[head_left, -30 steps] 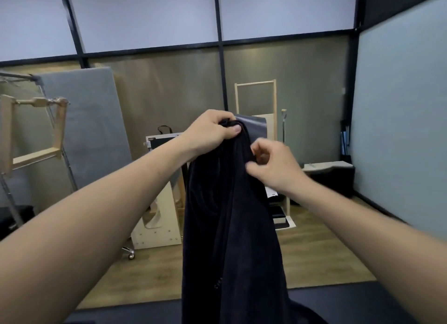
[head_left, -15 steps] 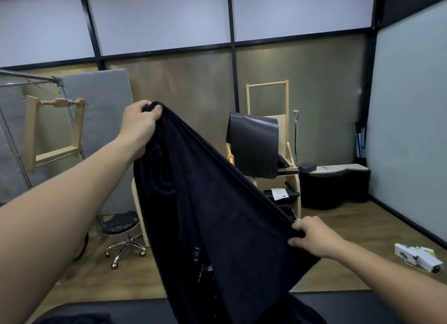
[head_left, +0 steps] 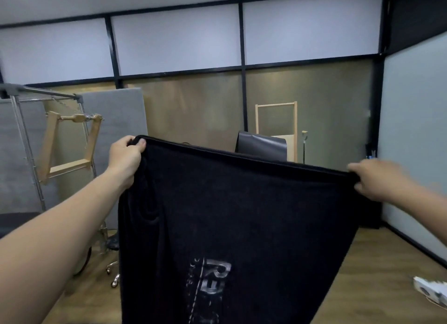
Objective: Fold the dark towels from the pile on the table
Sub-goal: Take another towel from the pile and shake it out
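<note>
A dark towel (head_left: 242, 215) with pale grey lettering near its lower middle hangs spread out in front of me. My left hand (head_left: 125, 158) grips its upper left corner, thumb over the hem. My right hand (head_left: 377, 178), blurred by motion, grips the upper right corner. The top edge runs taut between both hands, sloping down to the right. The table and the pile of towels are hidden below the hanging towel or out of view.
A metal rack with a wooden frame (head_left: 70, 149) stands at the left by a grey panel (head_left: 118, 120). A stool's wheeled base (head_left: 113, 270) is on the wooden floor. A dark chair back (head_left: 261, 146) and wooden stand (head_left: 275, 120) stand behind. A white object (head_left: 430, 287) lies at the right.
The towel hung bunched between my close hands, then my right hand slid down and out along the edge. Now it is raised to the right, and the towel is stretched wide.
</note>
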Available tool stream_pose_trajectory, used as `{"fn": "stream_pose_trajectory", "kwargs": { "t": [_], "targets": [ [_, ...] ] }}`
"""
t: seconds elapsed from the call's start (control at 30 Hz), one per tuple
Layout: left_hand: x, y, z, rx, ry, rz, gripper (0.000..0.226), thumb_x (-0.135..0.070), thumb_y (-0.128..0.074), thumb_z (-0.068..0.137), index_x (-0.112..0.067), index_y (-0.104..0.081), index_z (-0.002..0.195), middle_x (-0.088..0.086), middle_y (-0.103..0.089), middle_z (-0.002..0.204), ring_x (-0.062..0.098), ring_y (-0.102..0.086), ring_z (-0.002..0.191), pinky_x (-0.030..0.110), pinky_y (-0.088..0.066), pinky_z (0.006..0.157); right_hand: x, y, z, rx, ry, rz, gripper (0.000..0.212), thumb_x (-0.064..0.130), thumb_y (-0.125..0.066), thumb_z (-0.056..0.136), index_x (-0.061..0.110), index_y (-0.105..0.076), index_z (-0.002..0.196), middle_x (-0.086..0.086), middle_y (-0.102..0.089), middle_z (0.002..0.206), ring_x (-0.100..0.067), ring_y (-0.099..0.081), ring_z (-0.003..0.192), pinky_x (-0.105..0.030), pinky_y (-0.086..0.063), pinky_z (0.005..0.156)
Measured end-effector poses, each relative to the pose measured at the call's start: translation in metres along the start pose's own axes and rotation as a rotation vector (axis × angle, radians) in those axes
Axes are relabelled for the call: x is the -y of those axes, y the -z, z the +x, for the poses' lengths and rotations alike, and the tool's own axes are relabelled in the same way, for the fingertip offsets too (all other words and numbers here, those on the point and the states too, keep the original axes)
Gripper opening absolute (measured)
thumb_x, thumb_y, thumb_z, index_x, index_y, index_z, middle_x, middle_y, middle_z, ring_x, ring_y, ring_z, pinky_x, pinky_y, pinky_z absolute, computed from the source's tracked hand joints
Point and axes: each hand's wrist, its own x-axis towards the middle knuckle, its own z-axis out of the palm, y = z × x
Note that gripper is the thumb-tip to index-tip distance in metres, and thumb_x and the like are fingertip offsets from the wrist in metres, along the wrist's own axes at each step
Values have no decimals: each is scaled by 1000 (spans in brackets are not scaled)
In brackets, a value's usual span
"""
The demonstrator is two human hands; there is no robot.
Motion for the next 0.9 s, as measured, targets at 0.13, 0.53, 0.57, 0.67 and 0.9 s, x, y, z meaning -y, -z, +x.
{"fn": "stream_pose_trajectory", "kwargs": {
  "t": [0.13,0.53,0.57,0.67,0.9],
  "targets": [
    [-11,3,5,-112,11,-243,28,-19,-53,100,-20,-51,72,0,-51,74,17,-49,70,30,-38,65,-12,72,30,-295,-292,428,18,24,-68,79,23,-76,95,-13,-72,105,-39,-63,99,-38,-49,78],
    [-94,-12,8,124,-74,-446,25,-25,-57,99,-25,-68,77,3,-67,87,24,-63,88,43,-51,85,2,190,49,-451,-459,1058,21,8,-57,78,14,-73,90,-15,-67,85,-19,-66,45,-20,-50,38],
    [-96,-20,-1,227,-67,-407,22,-25,-57,99,-23,-69,81,7,-68,91,25,-63,91,44,-51,87,11,185,45,-407,-474,1133,13,8,-59,82,10,-71,87,-13,-65,81,-19,-60,39,-13,-41,32],
    [-96,-35,-26,458,-131,-180,16,-19,-62,97,-17,-67,82,7,-65,83,24,-61,82,34,-48,76,37,160,35,-336,-517,1114,32,26,-50,92,4,-66,75,-7,-58,65,-20,-54,51,-13,-41,37],
    [-139,-51,-40,729,-371,-18,24,-25,-75,79,-7,-73,94,-13,-52,60,2,-43,54,13,-35,52,70,156,37,-409,-499,1369,17,28,-80,79,12,-75,84,-1,-70,83,-22,-66,93,-36,-56,86]
  ]
}}
